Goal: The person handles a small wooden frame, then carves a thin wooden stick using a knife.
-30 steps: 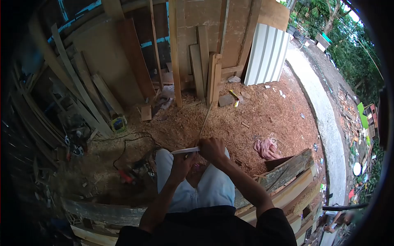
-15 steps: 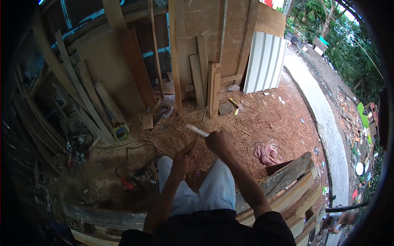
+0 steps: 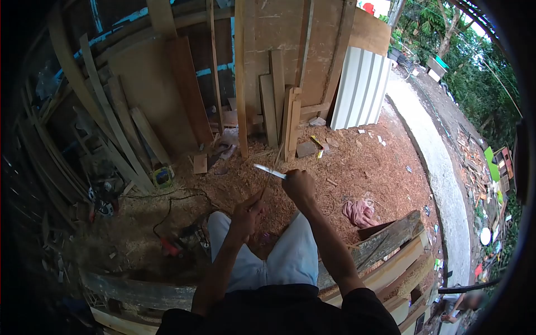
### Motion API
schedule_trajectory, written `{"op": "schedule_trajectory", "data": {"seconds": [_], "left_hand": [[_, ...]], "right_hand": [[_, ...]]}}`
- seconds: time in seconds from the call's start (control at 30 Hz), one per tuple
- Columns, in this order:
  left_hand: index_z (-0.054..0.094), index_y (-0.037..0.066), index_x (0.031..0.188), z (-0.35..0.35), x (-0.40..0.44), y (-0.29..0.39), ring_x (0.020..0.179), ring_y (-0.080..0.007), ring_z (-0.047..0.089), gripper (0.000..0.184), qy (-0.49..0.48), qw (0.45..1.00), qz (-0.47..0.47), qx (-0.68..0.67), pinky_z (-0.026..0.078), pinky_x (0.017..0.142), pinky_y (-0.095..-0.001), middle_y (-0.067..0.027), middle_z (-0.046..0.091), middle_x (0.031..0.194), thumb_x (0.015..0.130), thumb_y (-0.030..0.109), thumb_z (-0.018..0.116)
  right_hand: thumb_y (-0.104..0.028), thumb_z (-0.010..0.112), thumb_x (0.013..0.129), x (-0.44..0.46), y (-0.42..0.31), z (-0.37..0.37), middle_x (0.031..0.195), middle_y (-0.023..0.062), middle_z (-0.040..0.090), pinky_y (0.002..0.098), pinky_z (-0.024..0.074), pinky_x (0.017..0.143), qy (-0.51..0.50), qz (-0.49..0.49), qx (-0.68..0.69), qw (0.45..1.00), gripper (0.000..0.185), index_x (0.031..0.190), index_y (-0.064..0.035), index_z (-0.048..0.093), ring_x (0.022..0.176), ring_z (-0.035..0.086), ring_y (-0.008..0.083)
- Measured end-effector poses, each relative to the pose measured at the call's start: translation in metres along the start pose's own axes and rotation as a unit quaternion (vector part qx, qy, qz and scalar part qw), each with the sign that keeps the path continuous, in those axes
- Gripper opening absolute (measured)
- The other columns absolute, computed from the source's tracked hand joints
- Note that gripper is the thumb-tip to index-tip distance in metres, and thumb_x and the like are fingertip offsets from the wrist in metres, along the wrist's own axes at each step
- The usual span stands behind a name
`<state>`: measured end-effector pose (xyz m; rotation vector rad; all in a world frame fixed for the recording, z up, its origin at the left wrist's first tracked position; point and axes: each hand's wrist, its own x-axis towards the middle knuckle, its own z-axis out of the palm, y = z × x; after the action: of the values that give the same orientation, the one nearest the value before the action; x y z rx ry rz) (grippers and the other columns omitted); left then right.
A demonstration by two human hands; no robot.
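Observation:
A knife [image 3: 269, 171] is gripped in my right hand [image 3: 300, 187], its pale blade pointing left and catching the light. My left hand [image 3: 245, 219], lower and to the left, is closed around a thin wooden stick [image 3: 264, 190] that slants up and away from me. The blade lies across the stick beyond my left fingers; whether it touches the wood is too small to tell. Both hands are in front of my knees, above the ground. My light blue trousers [image 3: 290, 251] show below them.
Wood shavings [image 3: 385, 162] cover the ground. Boards [image 3: 292, 123] and a white corrugated sheet [image 3: 362, 89] lean on the wall ahead. A pink cloth [image 3: 359, 213] lies to the right, a red-and-black tool [image 3: 171, 247] to the left. Planks [image 3: 385, 245] lie beside me.
My right hand and the knife have moved slightly up, away from my left hand, and the blade now shines brighter. My left hand keeps its hold on the stick. The view has shifted a little.

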<state>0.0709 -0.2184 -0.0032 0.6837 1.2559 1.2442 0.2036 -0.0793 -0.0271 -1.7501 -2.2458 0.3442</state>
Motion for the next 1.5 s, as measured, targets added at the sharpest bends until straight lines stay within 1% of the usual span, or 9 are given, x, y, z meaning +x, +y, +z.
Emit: {"op": "schedule_trajectory", "data": {"seconds": [0.17,0.57,0.73,0.8,0.9,1.1,1.23,1.3,1.5], "left_hand": [[0.045,0.013,0.130,-0.002,-0.004,0.000,0.046,0.0005,0.030,0.039,-0.024,0.999,-0.011,-0.038,0.024,0.039,-0.0157,0.0058,0.044,0.069,0.091,0.012,0.048],[0.049,0.010,0.125,-0.018,-0.003,-0.016,0.046,-0.0002,0.029,0.034,-0.015,0.997,-0.080,-0.007,0.023,0.038,-0.0152,0.0061,0.043,0.068,0.091,0.012,0.047],[0.055,0.006,0.109,-0.025,0.009,-0.017,0.043,-0.0005,0.027,0.022,-0.006,0.998,-0.051,-0.046,0.019,0.037,-0.0174,0.0069,0.038,0.063,0.091,0.016,0.045],[0.055,0.008,0.106,-0.010,0.009,-0.010,0.043,-0.0007,0.025,0.020,-0.021,0.994,-0.054,-0.088,0.019,0.037,-0.0184,0.0070,0.037,0.062,0.092,0.016,0.044],[0.040,0.011,0.133,-0.002,0.001,-0.008,0.046,-0.0015,0.028,0.041,-0.043,0.992,-0.085,-0.078,0.022,0.040,-0.0179,0.0064,0.039,0.065,0.093,0.015,0.044],[0.040,0.012,0.133,-0.001,-0.001,0.004,0.047,-0.0012,0.028,0.040,-0.043,0.991,-0.055,-0.115,0.021,0.039,-0.0176,0.0067,0.040,0.066,0.093,0.014,0.043],[0.040,0.013,0.133,-0.011,-0.003,-0.001,0.047,-0.0011,0.029,0.040,-0.041,0.995,-0.074,-0.054,0.022,0.039,-0.0174,0.0061,0.043,0.069,0.094,0.015,0.043],[0.041,0.013,0.133,-0.010,-0.001,0.001,0.047,-0.0011,0.030,0.040,-0.042,0.993,-0.072,-0.083,0.022,0.038,-0.0174,0.0061,0.043,0.069,0.093,0.015,0.044],[0.057,0.010,0.110,0.003,0.007,-0.004,0.041,-0.0011,0.027,0.022,-0.020,0.997,-0.043,-0.057,0.018,0.036,-0.0191,0.0064,0.037,0.061,0.092,0.016,0.045]], "right_hand": [[-0.023,0.054,0.077,-0.016,-0.024,-0.006,0.071,0.0185,0.063,0.0447,0.0514,0.060,-0.027,-0.114,0.006,0.993,0.018,0.078,-0.0111,0.067,0.067,0.064,0.0352],[-0.023,0.051,0.077,0.046,0.056,0.008,0.079,0.0238,0.063,0.0451,0.0512,0.068,-0.002,0.142,0.018,0.990,0.028,0.077,0.0007,0.065,0.073,0.063,0.0383],[-0.025,0.053,0.077,0.010,0.024,0.002,0.072,0.0225,0.062,0.0452,0.0508,0.066,-0.095,0.050,0.056,0.993,0.027,0.084,-0.0033,0.066,0.071,0.063,0.0355],[-0.022,0.055,0.075,-0.027,-0.002,0.008,0.070,0.0114,0.064,0.0438,0.0508,0.061,-0.052,-0.081,0.038,0.995,0.017,0.081,-0.0152,0.069,0.064,0.063,0.0313],[-0.020,0.057,0.073,-0.037,-0.013,-0.002,0.067,0.0110,0.063,0.0425,0.0501,0.057,-0.033,-0.083,0.112,0.990,0.014,0.078,-0.0149,0.069,0.062,0.063,0.0304],[-0.020,0.061,0.070,-0.006,-0.003,0.004,0.065,0.0124,0.063,0.0408,0.0502,0.057,0.028,-0.095,0.070,0.993,0.012,0.076,-0.0159,0.070,0.059,0.062,0.0311],[-0.022,0.056,0.074,0.015,0.007,-0.007,0.069,0.0153,0.064,0.0419,0.0513,0.059,0.030,0.011,0.031,0.999,0.017,0.073,-0.0121,0.069,0.061,0.063,0.0322],[-0.019,0.055,0.075,0.006,-0.002,-0.007,0.069,0.0150,0.064,0.0414,0.0511,0.056,-0.056,0.018,0.011,0.998,0.015,0.076,-0.0139,0.069,0.063,0.064,0.0308],[-0.019,0.055,0.074,-0.029,-0.021,-0.007,0.067,0.0157,0.063,0.0422,0.0513,0.056,-0.041,-0.114,0.041,0.992,0.016,0.074,-0.0093,0.068,0.063,0.064,0.0314]]}}
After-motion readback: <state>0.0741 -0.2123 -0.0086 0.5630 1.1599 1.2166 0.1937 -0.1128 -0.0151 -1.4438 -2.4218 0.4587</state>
